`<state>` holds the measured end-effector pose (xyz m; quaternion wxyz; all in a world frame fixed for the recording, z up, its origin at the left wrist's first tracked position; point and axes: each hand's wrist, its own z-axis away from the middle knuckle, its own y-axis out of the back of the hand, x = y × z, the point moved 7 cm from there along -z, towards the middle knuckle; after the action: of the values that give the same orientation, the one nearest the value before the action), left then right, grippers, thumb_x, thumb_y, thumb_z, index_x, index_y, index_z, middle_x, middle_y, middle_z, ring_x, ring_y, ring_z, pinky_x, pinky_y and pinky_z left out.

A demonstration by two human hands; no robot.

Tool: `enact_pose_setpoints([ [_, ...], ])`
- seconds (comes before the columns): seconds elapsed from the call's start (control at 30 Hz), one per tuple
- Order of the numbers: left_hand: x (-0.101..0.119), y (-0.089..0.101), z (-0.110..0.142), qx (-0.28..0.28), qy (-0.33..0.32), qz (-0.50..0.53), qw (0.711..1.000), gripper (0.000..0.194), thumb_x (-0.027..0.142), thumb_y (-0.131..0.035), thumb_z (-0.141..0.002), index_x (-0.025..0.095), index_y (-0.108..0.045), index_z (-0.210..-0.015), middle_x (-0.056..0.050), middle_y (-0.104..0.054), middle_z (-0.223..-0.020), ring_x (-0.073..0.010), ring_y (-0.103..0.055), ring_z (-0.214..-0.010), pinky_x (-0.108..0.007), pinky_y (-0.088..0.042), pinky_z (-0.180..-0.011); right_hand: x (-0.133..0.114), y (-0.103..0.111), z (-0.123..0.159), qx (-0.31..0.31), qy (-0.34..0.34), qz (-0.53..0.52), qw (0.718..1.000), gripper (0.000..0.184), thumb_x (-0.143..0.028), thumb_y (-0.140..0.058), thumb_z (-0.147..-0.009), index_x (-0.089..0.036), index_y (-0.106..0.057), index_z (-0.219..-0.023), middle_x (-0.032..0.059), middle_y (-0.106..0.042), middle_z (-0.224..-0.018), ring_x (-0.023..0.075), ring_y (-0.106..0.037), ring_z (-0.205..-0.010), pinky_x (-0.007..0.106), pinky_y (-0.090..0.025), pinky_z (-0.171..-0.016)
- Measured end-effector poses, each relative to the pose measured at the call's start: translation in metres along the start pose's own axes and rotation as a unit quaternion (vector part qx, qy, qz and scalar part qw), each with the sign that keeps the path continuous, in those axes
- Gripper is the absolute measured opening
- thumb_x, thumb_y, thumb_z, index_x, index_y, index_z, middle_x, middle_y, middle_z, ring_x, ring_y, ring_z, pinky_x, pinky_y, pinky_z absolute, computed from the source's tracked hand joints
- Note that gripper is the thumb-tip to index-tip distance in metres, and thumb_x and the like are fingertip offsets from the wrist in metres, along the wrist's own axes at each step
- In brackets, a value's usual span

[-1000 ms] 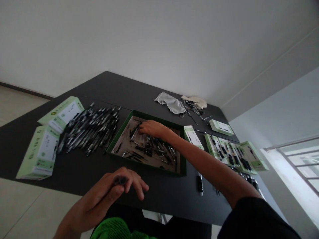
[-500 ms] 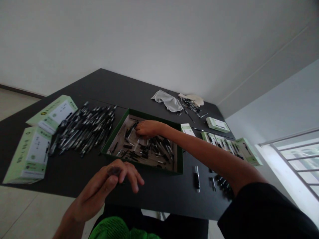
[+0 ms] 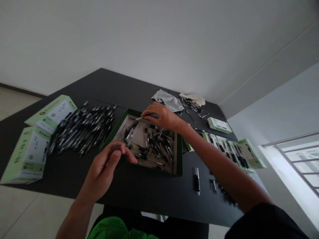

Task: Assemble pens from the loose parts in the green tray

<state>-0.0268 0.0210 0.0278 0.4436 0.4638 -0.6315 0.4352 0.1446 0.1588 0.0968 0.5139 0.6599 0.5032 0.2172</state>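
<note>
My right hand [image 3: 163, 116] is raised over the far side of a green-rimmed shallow box [image 3: 179, 156], its fingers pinching a slim, pale pen part [image 3: 141, 118]. Whether that part is a barrel or a refill, I cannot tell. Inside the box lie loose black and clear pen parts [image 3: 159, 144]. My left hand [image 3: 103, 167] is at the box's near left corner, thumb against curled fingers. Something small and dark seems to sit in its grip, too blurred to name.
Many assembled pens [image 3: 84, 129] are heaped left of the box, beside two green-and-white cartons [image 3: 31, 156]. At the back lie a grey cloth [image 3: 167, 99] and more pens [image 3: 191, 104]. Rightward are an open carton [image 3: 250, 154], a closed carton [image 3: 219, 125] and a clear-and-black tube [image 3: 196, 181].
My right hand has lifted out of the box's contents and moved up and right, now with a slim pen part. My left hand has moved up and slightly left, toward the box's corner.
</note>
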Motion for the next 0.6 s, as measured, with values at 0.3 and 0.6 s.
enact_pose_setpoints([
  [0.3, 0.004, -0.018, -0.012, 0.023, 0.003, -0.069, 0.997, 0.032, 0.049, -0.060, -0.105, 0.019, -0.065, -0.095, 0.001, -0.059, -0.072, -0.0115, -0.052, -0.062, -0.023, -0.045, -0.057, -0.122, 0.069, 0.011, 0.049, 0.126, 0.202, 0.970, 0.028, -0.026, -0.044, -0.115, -0.028, -0.072, -0.112, -0.0027, -0.072, -0.107, 0.0190, -0.056, -0.107, 0.042, -0.041, -0.100],
  [0.6, 0.013, -0.021, -0.010, 0.016, -0.010, -0.118, 0.993, 0.039, 0.050, -0.057, -0.106, 0.019, -0.062, -0.082, 0.001, -0.058, -0.070, -0.0123, -0.051, -0.061, -0.025, -0.043, -0.058, -0.142, 0.052, 0.000, -0.032, 0.188, 0.244, 0.951, 0.035, -0.021, -0.037, -0.115, -0.027, -0.071, -0.112, -0.0012, -0.074, -0.114, 0.0186, -0.062, -0.113, 0.040, -0.050, -0.100],
])
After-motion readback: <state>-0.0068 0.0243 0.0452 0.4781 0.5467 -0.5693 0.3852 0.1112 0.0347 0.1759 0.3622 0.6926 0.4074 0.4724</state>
